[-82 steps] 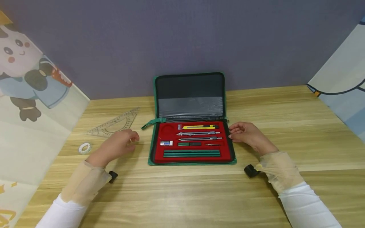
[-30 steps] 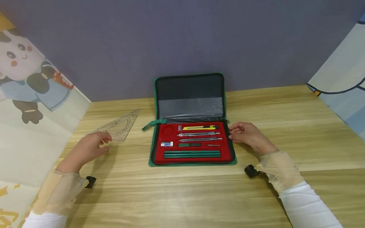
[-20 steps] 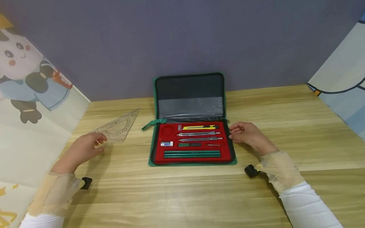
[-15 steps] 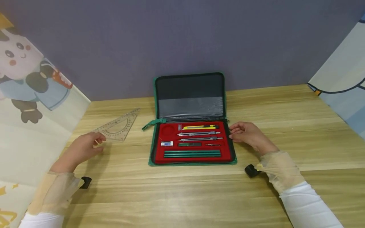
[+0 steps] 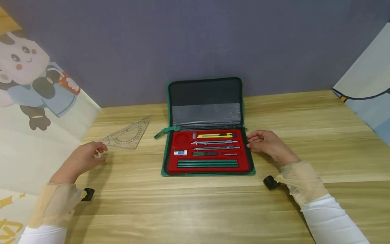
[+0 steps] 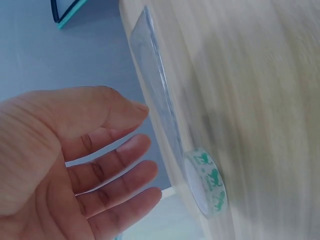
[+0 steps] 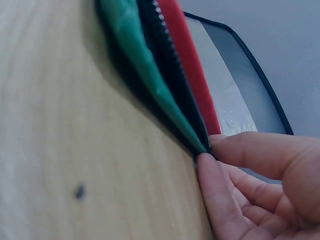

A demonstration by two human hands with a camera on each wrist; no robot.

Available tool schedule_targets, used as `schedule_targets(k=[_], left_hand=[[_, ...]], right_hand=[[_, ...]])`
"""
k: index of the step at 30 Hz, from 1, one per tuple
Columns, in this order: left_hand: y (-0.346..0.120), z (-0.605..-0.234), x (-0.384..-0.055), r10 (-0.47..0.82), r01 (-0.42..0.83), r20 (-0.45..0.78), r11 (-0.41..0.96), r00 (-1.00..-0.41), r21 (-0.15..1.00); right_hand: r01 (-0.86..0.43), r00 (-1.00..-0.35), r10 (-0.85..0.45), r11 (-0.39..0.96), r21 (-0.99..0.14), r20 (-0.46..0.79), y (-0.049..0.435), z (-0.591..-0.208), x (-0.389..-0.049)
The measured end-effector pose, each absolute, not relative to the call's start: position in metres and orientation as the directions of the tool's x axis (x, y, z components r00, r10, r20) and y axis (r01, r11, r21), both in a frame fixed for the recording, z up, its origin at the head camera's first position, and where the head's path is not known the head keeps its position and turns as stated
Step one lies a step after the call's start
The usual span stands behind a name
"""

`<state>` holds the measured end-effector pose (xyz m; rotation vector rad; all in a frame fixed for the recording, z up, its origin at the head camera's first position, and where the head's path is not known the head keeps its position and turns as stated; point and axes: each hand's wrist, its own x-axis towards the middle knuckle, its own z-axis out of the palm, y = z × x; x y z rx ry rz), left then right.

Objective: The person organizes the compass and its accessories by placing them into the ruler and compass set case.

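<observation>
Through the head view, I'm seeing the case lying open, with the set square resting to its left; the tiny print on the eraser is defeating me. The left wrist view is revealing a green-patterned tape roll, nearly hidden from the head; the left hand is hovering beside it, loosely bent, holding nothing. In the right wrist view, the right hand is pinching the case's zippered edge.

The head view has pale sheen on the yellowish wood-grain tabletop at six o'clock, shadow at eight; the hazy right wrist view blurs the green fabric case toward eleven.
</observation>
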<state>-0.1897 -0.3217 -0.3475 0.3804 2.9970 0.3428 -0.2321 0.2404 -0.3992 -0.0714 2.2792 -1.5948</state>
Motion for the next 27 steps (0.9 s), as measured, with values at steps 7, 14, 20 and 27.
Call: schedule_targets(k=[7,14,20,27], left_hand=[[-0.331,-0.349,-0.191,0.239,0.22,-0.065,0.951,-0.969,0.218],[-0.337,-0.352,-0.192,0.215,0.187,-0.106,0.956,-0.971,0.227],[-0.343,-0.357,-0.193,0.193,0.155,-0.149,0.96,-0.97,0.232],[-0.347,-0.36,-0.194,0.216,0.178,-0.145,0.955,-0.966,0.236]], right_hand=[[0.16,-0.936,-0.245,0.346,-0.924,-0.254,0.24,-0.4,-0.233],[0.166,-0.935,-0.243,0.343,-0.925,-0.258,0.24,-0.401,-0.233],[0.165,-0.933,-0.251,0.34,-0.926,-0.258,0.24,-0.401,-0.233],[0.166,-0.935,-0.244,0.338,-0.926,-0.257,0.24,-0.399,-0.232]])
